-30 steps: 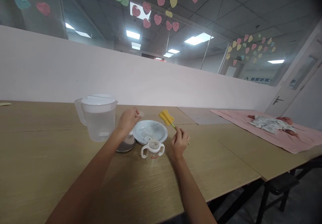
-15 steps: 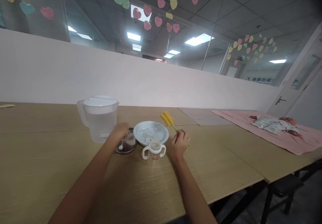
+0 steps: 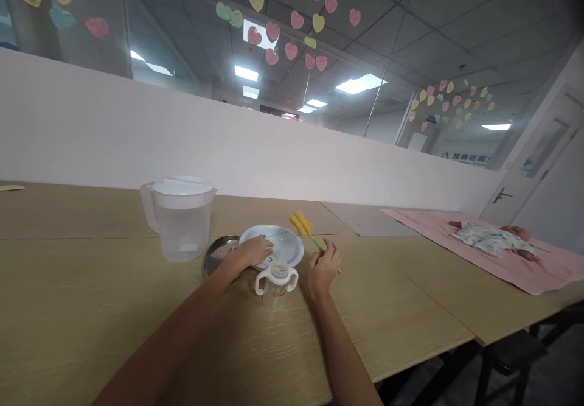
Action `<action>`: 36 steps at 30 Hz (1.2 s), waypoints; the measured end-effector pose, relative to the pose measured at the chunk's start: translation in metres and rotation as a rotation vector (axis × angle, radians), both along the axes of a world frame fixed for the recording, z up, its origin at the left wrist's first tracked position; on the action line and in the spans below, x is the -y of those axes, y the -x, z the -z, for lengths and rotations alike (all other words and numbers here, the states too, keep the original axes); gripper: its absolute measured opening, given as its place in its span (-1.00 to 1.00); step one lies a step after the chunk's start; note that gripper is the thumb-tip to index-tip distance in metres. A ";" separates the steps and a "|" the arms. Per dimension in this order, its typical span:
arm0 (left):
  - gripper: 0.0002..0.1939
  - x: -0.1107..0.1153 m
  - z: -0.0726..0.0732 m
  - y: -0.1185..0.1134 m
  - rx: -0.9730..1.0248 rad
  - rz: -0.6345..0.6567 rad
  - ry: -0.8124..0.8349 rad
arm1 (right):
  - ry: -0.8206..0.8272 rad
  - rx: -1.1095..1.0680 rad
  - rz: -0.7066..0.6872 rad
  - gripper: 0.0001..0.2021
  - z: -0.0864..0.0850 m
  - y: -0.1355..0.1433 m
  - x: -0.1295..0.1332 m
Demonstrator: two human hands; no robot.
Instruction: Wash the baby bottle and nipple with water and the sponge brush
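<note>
My left hand (image 3: 256, 250) reaches over the left side of a white bowl (image 3: 292, 243), its fingers bent and drawn together; anything they hold is too small or hidden to make out. A white ring (image 3: 270, 259) shows just below those fingers. In my right hand (image 3: 325, 266) is the green handle of a bottle brush (image 3: 301, 223) with a yellow sponge head pointing up and left. Between my hands a clear baby bottle (image 3: 276, 287) with two white handles stands upright and uncapped, in front of the bowl. Under my left wrist lies a round metal dish (image 3: 213, 259), partly covered.
A lidded clear plastic pitcher (image 3: 185, 226) stands at the left behind the dish. On the right, a doll (image 3: 486, 237) in patterned clothing lies on a pink cloth (image 3: 424, 235). A black stool (image 3: 511, 354) is below the table's right edge. A white wall runs behind the table.
My left hand has moved right from the metal dish to the bowl. A small white item seen on the dish before is no longer visible there. My right hand keeps the brush nearly still.
</note>
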State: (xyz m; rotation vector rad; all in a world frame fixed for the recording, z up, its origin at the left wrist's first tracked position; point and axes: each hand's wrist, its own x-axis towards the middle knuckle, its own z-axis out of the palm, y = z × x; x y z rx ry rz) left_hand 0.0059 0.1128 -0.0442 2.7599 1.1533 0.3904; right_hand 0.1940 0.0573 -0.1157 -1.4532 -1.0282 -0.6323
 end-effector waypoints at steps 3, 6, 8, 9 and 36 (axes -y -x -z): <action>-0.83 -0.003 0.005 0.001 0.058 -0.095 0.002 | -0.007 0.012 -0.024 -0.60 0.001 0.000 -0.001; -0.88 -0.005 0.007 0.003 0.130 -0.155 0.000 | 0.034 0.032 -0.037 -0.63 0.003 -0.002 -0.002; -0.77 -0.006 0.006 0.003 0.194 -0.166 -0.002 | 0.081 0.059 -0.056 -0.67 0.005 -0.004 -0.003; -0.73 -0.006 0.003 0.003 0.232 -0.171 -0.005 | 0.105 0.072 -0.068 -0.69 0.006 -0.005 -0.004; -0.50 0.030 -0.061 0.015 0.402 -0.016 0.040 | -0.141 0.332 -0.293 -0.63 0.002 0.005 0.005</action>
